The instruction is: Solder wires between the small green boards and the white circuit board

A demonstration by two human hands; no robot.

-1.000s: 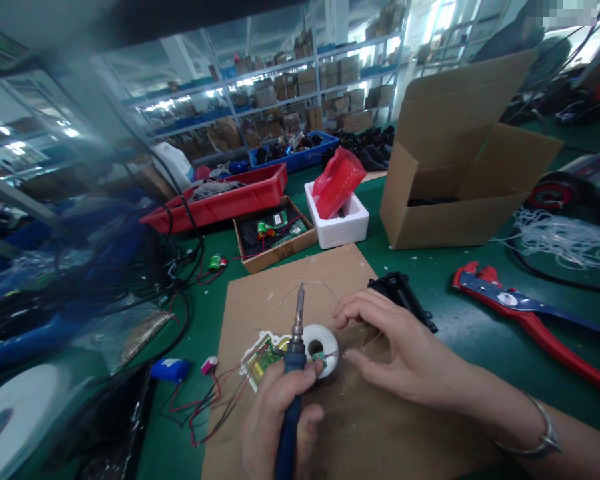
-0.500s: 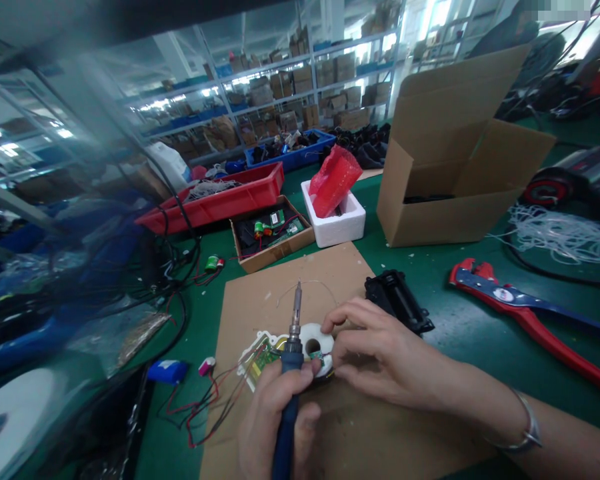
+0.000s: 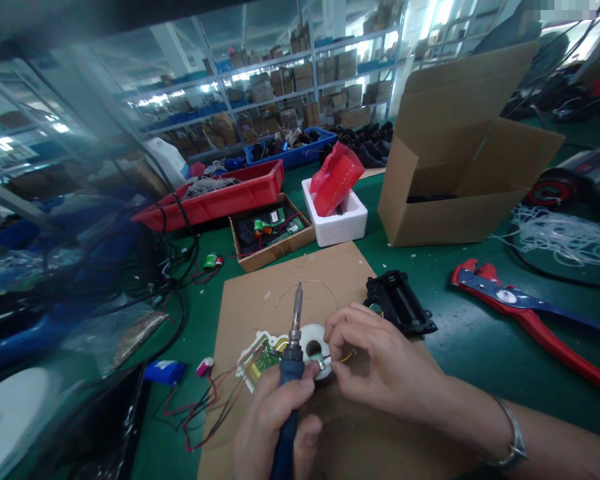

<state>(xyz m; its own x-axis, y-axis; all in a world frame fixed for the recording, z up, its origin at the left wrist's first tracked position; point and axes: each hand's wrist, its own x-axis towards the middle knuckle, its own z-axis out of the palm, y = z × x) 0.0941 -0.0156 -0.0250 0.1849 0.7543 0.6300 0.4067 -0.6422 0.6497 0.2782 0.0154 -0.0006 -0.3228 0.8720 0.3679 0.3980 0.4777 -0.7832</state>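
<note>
My left hand (image 3: 273, 427) is wrapped round the blue handle of a soldering iron (image 3: 291, 353), whose metal tip points up and away over the cardboard sheet (image 3: 290, 287). My right hand (image 3: 380, 363) pinches a small part with thin wires against a white solder spool (image 3: 313, 340). Just left of the spool lies a small white housing with a green circuit board (image 3: 260, 357), with red and black wires trailing left. A black plastic part (image 3: 400, 303) sits right behind my right hand.
A red and blue hand tool (image 3: 525, 313) lies at the right on the green table. Behind the sheet stand an open cardboard box (image 3: 455, 200), a white foam box (image 3: 337, 223) with a red bag, a small box of boards (image 3: 275, 233) and a red tray (image 3: 215, 200). Cables sprawl at the left.
My right hand has slid left to the solder spool and closed from loosely spread fingers into a pinch. The left hand and the soldering iron have hardly moved.
</note>
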